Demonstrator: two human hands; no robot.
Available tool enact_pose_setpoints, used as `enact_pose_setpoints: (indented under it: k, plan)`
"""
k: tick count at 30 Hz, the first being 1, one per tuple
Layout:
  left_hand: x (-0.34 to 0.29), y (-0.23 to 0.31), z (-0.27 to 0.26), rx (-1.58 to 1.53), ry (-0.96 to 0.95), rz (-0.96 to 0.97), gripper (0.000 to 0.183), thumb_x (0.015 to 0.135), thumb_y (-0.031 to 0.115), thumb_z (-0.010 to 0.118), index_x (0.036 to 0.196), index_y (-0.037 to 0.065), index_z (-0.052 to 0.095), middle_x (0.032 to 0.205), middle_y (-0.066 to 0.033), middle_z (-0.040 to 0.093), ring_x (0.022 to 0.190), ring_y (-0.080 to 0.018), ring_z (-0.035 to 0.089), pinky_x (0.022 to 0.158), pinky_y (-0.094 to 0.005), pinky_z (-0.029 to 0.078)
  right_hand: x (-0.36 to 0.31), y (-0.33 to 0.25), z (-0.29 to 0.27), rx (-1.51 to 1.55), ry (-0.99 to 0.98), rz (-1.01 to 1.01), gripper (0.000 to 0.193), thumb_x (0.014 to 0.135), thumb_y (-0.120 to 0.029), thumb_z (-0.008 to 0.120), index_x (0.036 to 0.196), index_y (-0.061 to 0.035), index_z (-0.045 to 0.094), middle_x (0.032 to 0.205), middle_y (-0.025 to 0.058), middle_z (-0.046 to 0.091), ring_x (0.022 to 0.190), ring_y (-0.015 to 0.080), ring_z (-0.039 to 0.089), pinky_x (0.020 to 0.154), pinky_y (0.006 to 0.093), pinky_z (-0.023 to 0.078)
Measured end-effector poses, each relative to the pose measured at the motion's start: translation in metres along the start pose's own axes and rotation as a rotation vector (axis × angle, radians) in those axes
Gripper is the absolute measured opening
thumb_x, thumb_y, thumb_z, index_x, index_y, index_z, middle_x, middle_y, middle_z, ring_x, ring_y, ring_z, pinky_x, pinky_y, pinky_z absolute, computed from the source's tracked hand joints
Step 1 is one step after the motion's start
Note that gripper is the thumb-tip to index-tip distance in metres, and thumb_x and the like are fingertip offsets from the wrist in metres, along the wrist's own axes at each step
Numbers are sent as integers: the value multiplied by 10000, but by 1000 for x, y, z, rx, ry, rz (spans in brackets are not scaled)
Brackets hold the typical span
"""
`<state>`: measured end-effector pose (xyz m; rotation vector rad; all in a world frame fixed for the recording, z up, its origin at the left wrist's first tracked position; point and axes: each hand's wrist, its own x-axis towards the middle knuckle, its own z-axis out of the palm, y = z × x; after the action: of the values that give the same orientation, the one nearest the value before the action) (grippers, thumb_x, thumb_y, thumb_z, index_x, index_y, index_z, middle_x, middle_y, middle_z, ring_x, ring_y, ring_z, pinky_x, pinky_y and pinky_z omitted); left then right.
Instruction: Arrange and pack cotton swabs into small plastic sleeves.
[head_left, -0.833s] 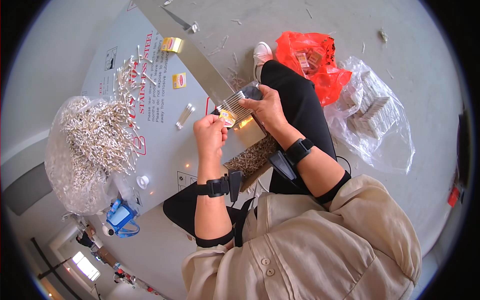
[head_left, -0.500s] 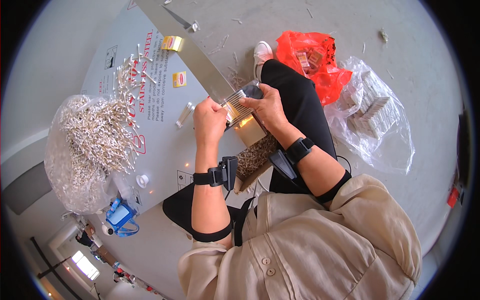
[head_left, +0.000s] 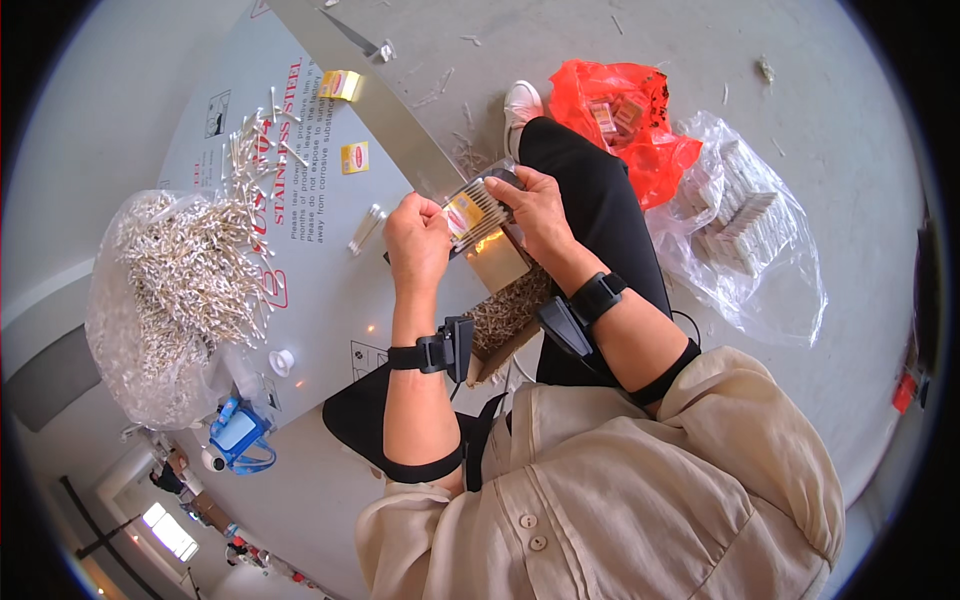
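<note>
Between my hands is a flat packet of cotton swabs [head_left: 488,208] with a yellow card [head_left: 463,216] at its left part. My left hand [head_left: 418,238] pinches its left end, fingers closed. My right hand [head_left: 541,212] grips the right end, thumb lying across the swab tips. Something dark shows behind the packet; its shape is mostly hidden. Just below, a small orange glow [head_left: 488,243] shows at the top of a pale box-like surface [head_left: 498,268]. A small bundle of swabs [head_left: 367,229] lies on the table left of my left hand.
A clear bag heaped with loose swabs [head_left: 190,290] sits on the left of the film-covered table [head_left: 330,300]. Two yellow cards [head_left: 355,157] lie farther off. An open carton of brown shreds [head_left: 512,308] is near my lap. Right, on the floor: a red bag [head_left: 640,130] and clear bag [head_left: 735,210].
The packet has turned to show more of its yellow card. My right thumb has shifted up along the swabs, and my left hand has barely moved.
</note>
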<state>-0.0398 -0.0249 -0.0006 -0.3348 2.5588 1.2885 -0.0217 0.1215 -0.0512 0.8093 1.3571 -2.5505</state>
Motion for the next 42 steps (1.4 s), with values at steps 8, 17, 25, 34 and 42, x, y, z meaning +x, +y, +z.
enact_pose_setpoints:
  k: [8, 17, 25, 34, 42]
  plan:
    - [7, -16, 2, 51, 73, 119, 92, 787, -43, 572, 874, -16, 580, 681, -142, 635, 608, -263, 629, 605, -368, 501, -1, 0, 2, 15, -7, -3, 103, 864, -72, 697, 825, 12, 651, 727, 6, 633, 624, 61, 541, 553, 250, 460]
    - [-51, -11, 2, 569, 214, 486, 327, 805, 12, 624, 1131, 42, 624, 1075, -118, 559, 1041, -318, 532, 843, -421, 453, 2, 1, -1, 39, -6, 6, 90, 862, -69, 697, 844, 14, 668, 733, 21, 657, 607, 72, 562, 545, 252, 469]
    - [-73, -20, 7, 912, 250, 541, 499, 868, 343, 654, 1300, 111, 562, 1312, -107, 468, 1227, -306, 389, 969, -487, 304, 0, 1, 0, 29, -6, -17, 93, 858, -67, 698, 848, 20, 669, 740, 32, 663, 615, 83, 578, 551, 255, 480]
    - [-74, -17, 10, 896, 224, 533, 530, 864, 363, 657, 1333, 140, 557, 1355, -116, 438, 1261, -317, 362, 981, -494, 296, 2, 0, -1, 29, -1, -6, 100, 858, -68, 698, 858, 28, 668, 752, 43, 668, 617, 93, 587, 551, 262, 489]
    - [-79, -21, 10, 882, 246, 521, 553, 856, 331, 664, 1356, 135, 531, 1360, -120, 441, 1260, -318, 368, 1001, -497, 294, 3, 2, -4, 31, -56, 19, 91, 870, -80, 700, 914, -7, 667, 818, 13, 679, 688, 78, 610, 646, 246, 513]
